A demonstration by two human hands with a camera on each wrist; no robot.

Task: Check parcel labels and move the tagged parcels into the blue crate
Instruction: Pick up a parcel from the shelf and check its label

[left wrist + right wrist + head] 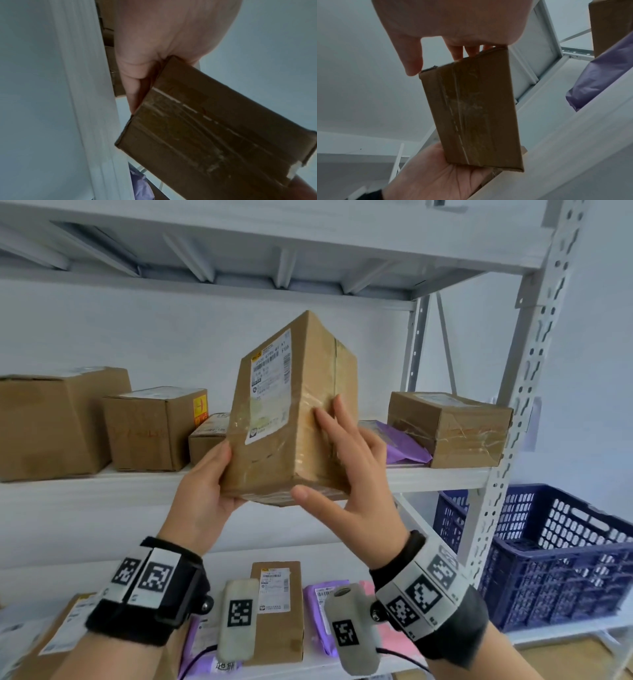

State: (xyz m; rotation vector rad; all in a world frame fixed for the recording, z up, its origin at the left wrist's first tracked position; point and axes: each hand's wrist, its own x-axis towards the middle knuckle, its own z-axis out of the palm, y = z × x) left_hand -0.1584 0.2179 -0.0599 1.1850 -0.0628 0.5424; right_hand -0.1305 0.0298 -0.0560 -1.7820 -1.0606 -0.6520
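I hold a brown taped cardboard parcel [270, 467] upright in front of the middle shelf, its white shipping label [270, 385] facing me. My left hand [209, 481] grips its lower left corner, thumb on the front and fingers behind. My right hand [352, 467] lays straight fingers on the taped right face, thumb out at the bottom edge. In the left wrist view the left hand [163, 33] holds the parcel [205, 135] by its end. Seen from the right wrist, the right hand [453, 20] touches the parcel [471, 115] from above. The blue crate [565, 559] stands low at the right.
Several cardboard boxes [54, 422] [154, 429] [448, 429] and a purple mailer [404, 446] lie on the middle shelf [137, 484]. A labelled box [277, 611] and more mailers [318, 611] lie on the shelf below. A white perforated upright [527, 371] stands between shelf and crate.
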